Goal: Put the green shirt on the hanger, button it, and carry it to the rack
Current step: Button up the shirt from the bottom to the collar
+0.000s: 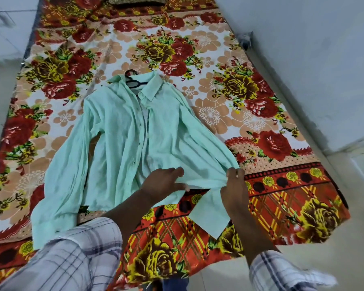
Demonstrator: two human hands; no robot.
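Green shirt (118, 133) lies flat, front up, on a floral bedsheet (250, 114), collar toward the far end. Black hanger (135, 82) sits inside the collar, hook sticking out past it onto the sheet. Front edges lie slightly apart down the placket; whether any button is done up cannot be told. Both hands are at the near hem. Left hand (162, 182) is at the hem's middle, fingers laid over the cloth, thumb tucked beneath, pinching the edge. Right hand (234, 185) is at the hem's right corner, fingers closed on bunched fabric. The hem is stretched taut between them. One sleeve cuff (210, 217) lies just below, between the forearms.
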